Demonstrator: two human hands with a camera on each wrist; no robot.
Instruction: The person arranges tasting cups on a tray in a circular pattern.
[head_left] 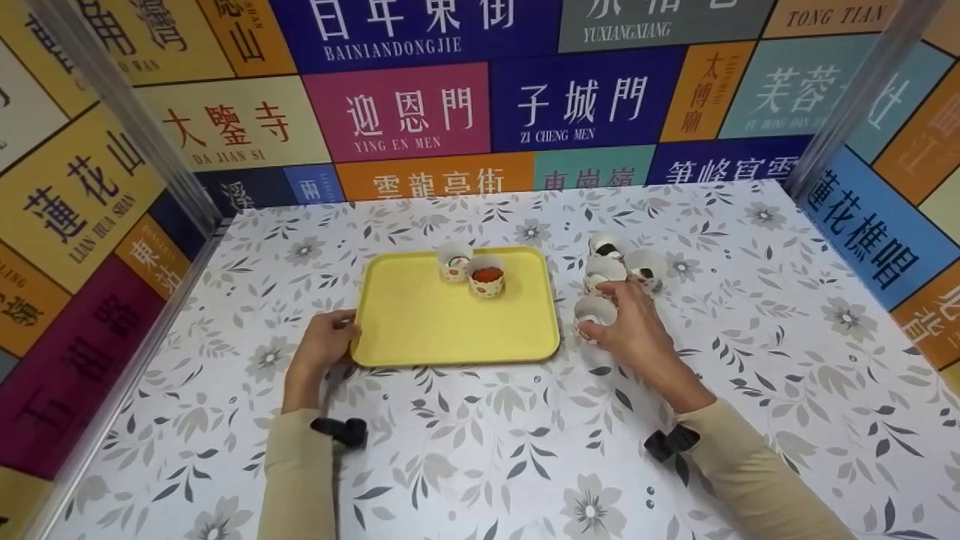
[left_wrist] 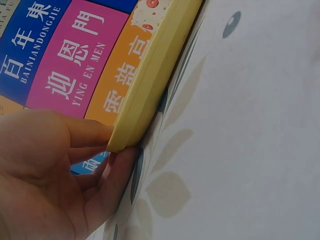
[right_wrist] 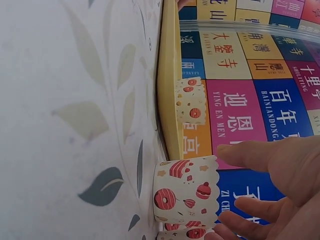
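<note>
My left hand (head_left: 324, 341) pinches the left edge of a yellow tray (head_left: 450, 330); the left wrist view shows the thumb over the tray rim (left_wrist: 145, 95) and fingers beneath. On the tray stand a paper baking cup with orange-red contents (head_left: 487, 277) and another with partly hidden contents (head_left: 454, 262). Right of the tray, my right hand (head_left: 637, 322) straddles the nearest paper cup (head_left: 595, 319). In the right wrist view, the thumb lies just beyond the rim of that cup (right_wrist: 185, 192), with a small gap, and the other fingers are at its opposite side.
Behind the nearest cup cluster more paper cups: one with pale contents (head_left: 604, 274), one at the right (head_left: 646, 268) and one at the back (head_left: 606, 246), both with dark contents. A flower-patterned cloth (head_left: 465, 450) covers the table. Panels with lettering (head_left: 412, 109) enclose the back and sides.
</note>
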